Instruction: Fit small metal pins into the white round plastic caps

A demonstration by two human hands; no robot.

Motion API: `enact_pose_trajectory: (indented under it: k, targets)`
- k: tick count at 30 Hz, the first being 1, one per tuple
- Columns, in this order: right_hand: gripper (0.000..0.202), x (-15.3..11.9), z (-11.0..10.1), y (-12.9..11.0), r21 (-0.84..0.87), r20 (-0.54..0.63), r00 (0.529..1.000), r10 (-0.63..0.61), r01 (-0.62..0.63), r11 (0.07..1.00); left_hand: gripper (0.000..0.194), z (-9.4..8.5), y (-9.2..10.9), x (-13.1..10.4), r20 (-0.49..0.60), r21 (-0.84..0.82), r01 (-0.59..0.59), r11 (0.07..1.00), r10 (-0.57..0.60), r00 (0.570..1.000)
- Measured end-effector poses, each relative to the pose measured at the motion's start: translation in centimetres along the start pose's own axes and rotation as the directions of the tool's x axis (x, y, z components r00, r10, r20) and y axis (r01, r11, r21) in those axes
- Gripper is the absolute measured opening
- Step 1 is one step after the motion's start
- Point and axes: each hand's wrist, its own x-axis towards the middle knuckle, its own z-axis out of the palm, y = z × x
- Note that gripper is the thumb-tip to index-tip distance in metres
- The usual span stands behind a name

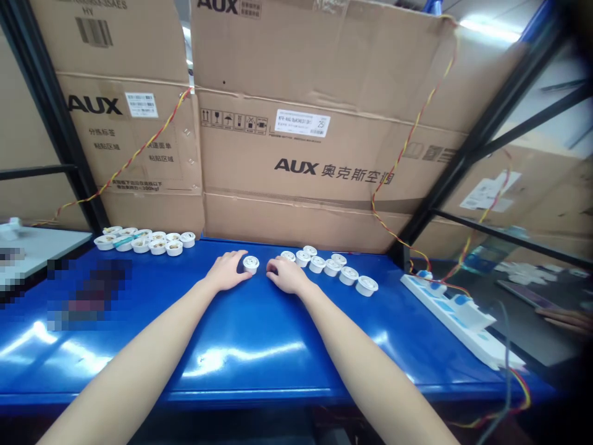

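My left hand point(228, 271) spreads open around a round white plastic cup point(251, 265). My right hand point(287, 275) curls, grip I can't tell.

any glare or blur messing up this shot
Head view: white glare streaks the glossy blue tabletop; the long white ceiling light is washed out; the translucent bluish container at right looks blurred; the lower right corner falls dark; pixelation hides a patch at left.
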Motion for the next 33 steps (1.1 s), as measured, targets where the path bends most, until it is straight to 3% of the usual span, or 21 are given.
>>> enact_pose_trajectory:
  k: [6, 14, 18, 21, 24, 33]
  targets:
    - [0.013, 0.0, 0.3, 0.4, 0.019, 0.026, 1.0, -0.01, 0.009, 1.0, 0.047, -0.1, -0.5, -0.1, 0.032, 0.078, -0.026, 0.997, 0.024, 0.999]
    - [0.014, -0.1, 0.1, 0.3, 0.006, -0.003, 1.0, -0.018, 0.018, 1.0, 0.047, 0.0, -0.4, -0.1, 0.026, 0.074, -0.032, 0.997, 0.03, 0.999]
    - [0.019, 0.0, -0.8, 0.4, -0.019, -0.141, 0.989, 0.047, -0.05, 0.999, 0.052, -0.2, -0.4, -0.3, 0.018, 0.028, -0.028, 0.999, 0.027, 0.999]
    - [0.016, -0.1, -1.3, 0.6, -0.036, -0.287, 0.951, 0.119, -0.135, 0.99, 0.055, -0.3, -0.4, -0.4, 0.014, 0.002, -0.035, 0.999, 0.035, 0.999]
    - [0.017, -0.1, -1.4, 1.0, -0.09, -0.357, 0.925, 0.133, -0.176, 0.98, 0.055, -0.2, -0.5, -0.3, 0.012, 0.002, -0.037, 0.999, 0.037, 0.999]
    - [0.028, 0.1, -1.1, 1.6, -0.158, -0.259, 0.942, 0.215, -0.261, 0.952, 0.053, -0.1, -0.6, -0.2, 0.014, 0.036, -0.051, 0.998, 0.05, 0.999]
